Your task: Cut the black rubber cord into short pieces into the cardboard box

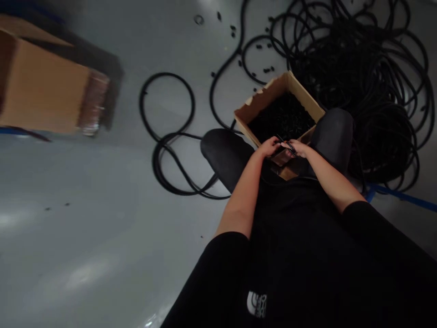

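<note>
Over the near edge of an open cardboard box [246,120] my two hands are close together. Small black pieces [285,116] lie in a heap inside the box. My right hand [297,148] is closed round a slim dark hand tool [291,148]; whether it is scissors or cutters cannot be made out. My left hand [269,146] is closed in a pinch beside the tool's front end. What its fingers hold is too small and dark to name. The box sits between my bent legs.
A large tangle of black hose or cable [362,73] lies at the right, with loose loops [167,75] on the floor left of my knee. Small black bits [268,70] are scattered beyond the box. Another cardboard box [46,86] stands at the far left.
</note>
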### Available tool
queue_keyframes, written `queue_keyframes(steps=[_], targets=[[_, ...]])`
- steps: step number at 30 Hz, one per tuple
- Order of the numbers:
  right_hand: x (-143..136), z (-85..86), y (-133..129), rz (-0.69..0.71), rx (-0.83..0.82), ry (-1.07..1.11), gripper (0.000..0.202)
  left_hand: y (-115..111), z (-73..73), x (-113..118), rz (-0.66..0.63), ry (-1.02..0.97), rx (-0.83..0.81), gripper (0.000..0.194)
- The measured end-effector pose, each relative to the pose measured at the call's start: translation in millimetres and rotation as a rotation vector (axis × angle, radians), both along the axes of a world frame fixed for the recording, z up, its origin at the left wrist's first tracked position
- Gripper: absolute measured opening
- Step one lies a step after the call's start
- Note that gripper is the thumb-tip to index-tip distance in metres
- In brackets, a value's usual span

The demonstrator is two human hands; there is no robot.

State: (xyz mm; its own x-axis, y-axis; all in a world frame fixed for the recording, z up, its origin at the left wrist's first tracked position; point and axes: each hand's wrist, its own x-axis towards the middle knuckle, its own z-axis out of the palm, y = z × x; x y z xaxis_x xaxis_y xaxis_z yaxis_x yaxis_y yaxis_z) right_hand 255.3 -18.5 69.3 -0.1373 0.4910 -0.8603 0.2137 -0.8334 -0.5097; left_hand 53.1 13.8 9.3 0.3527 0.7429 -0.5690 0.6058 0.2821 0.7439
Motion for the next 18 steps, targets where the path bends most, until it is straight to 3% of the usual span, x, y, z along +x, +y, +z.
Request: queue_keyframes(steps=[4,8,18], targets=[[2.1,-0.2,-0.2,-0.037,0.035,0.0,0.05,0.1,9.6,-0.7,-0.015,0.034,0.128,0.009],[5.4,-0.1,0.8,-0.062,0.062,0.035,0.039,-1.9,16.2,-2.6,-0.038,0.081,0.187,0.014],[4.5,-0.7,3.8,-0.068,0.186,-0.045,0.052,2.8,22.1,4.3,-0.001,0.204,0.138,0.013]])
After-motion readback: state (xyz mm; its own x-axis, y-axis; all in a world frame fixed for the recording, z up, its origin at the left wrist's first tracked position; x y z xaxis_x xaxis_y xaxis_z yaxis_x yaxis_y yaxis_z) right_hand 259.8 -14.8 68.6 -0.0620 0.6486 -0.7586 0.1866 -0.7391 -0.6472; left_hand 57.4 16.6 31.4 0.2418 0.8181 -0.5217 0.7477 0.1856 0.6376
